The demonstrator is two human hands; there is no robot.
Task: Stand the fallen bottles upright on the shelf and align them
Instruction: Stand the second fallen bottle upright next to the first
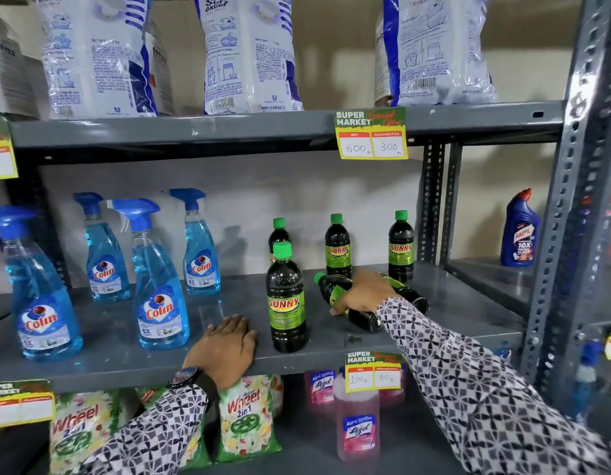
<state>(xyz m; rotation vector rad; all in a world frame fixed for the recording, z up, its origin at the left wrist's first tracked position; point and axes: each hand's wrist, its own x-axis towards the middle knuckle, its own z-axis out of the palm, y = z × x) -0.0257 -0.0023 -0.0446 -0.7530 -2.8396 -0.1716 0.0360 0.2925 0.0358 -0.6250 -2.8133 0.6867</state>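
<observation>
Dark Sunny bottles with green caps stand on the grey middle shelf point(468, 303). One upright bottle point(286, 299) is near the front edge, and three more stand behind: one point(278, 233) partly hidden, one point(337, 246) in the middle, one point(401, 246) at the right. Two bottles lie on their sides: one point(331, 286) with its cap pointing left, and another point(413, 296) behind it, mostly hidden by my hand. My right hand point(364, 294) is closed over the nearer fallen bottle. My left hand point(225, 344) rests flat on the shelf's front edge, holding nothing.
Several blue Colin spray bottles point(160, 286) stand on the left of the same shelf. Detergent bags point(249, 53) fill the shelf above, Wheel packs point(247, 416) and pink Lizol bottles point(359, 426) the one below. A perforated steel post point(568, 234) and a Harpic bottle point(520, 231) are at the right.
</observation>
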